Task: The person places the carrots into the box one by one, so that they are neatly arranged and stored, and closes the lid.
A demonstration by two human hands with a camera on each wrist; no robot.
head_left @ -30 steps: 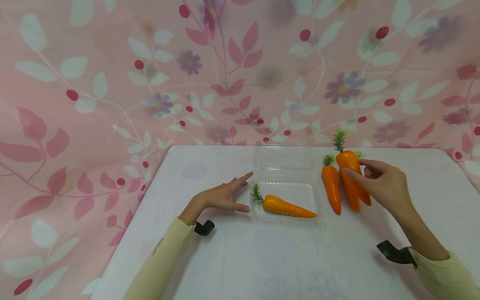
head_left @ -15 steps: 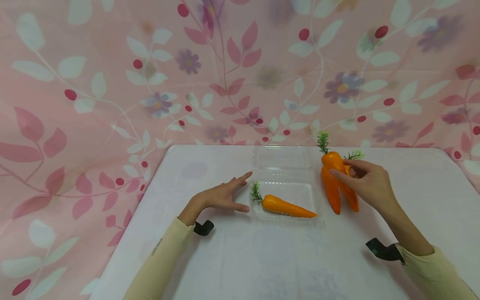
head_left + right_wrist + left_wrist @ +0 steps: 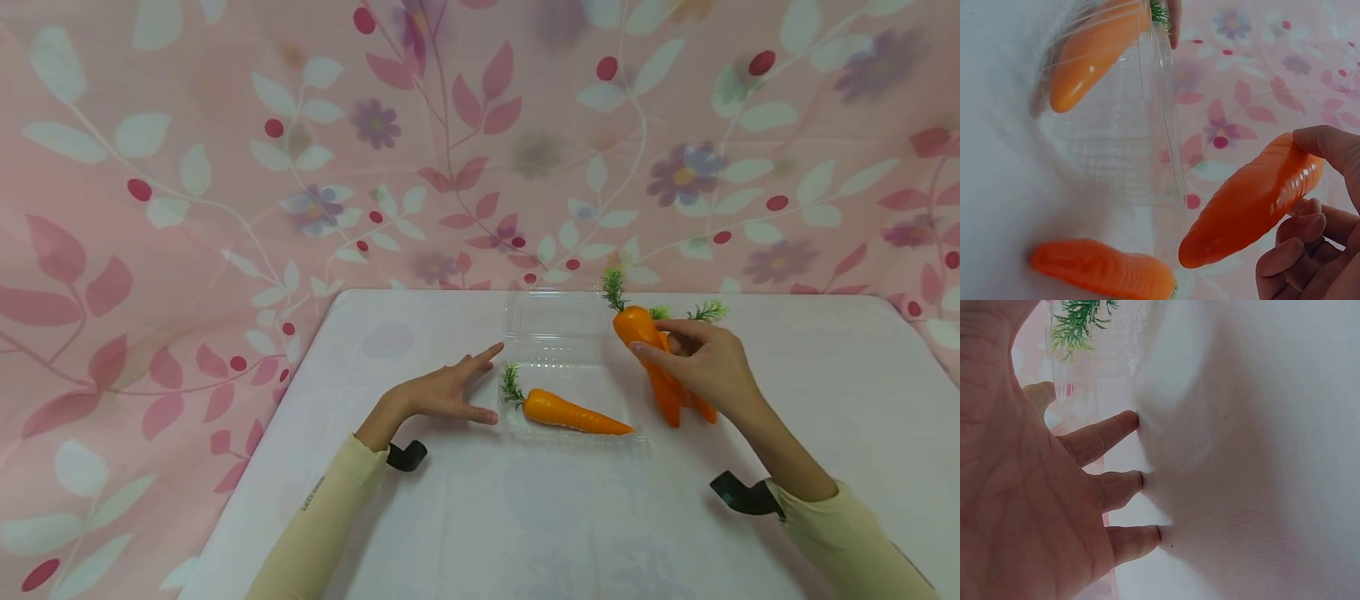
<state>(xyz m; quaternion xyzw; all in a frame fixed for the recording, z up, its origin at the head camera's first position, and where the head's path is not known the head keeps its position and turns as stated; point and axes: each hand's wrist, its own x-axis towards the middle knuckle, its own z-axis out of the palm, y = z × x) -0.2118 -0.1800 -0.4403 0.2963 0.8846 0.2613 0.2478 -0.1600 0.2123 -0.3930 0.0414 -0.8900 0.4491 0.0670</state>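
My right hand (image 3: 708,367) pinches an orange toy carrot (image 3: 636,327) with a green top near its thick end. In the right wrist view the held carrot (image 3: 1250,203) hangs above the table, tip pointing away from the palm. Beneath it lie other carrots on the cloth; one carrot (image 3: 1104,269) shows at the bottom of that view. One more carrot (image 3: 573,412) lies inside a clear plastic box (image 3: 585,375) whose lid is folded back. Beside the box's left edge, my left hand (image 3: 446,393) is spread, its fingertips (image 3: 1129,419) resting on the cloth.
The clear lid (image 3: 562,315) lies behind the box, toward the back edge. A white cloth (image 3: 525,517) covers the table. Behind it hangs a pink floral curtain (image 3: 450,167). Leafy carrot tops (image 3: 708,312) poke out behind the right hand.
My right hand has moved left with the carrot, from above the pile toward the box's right side. The left hand has stayed in place.
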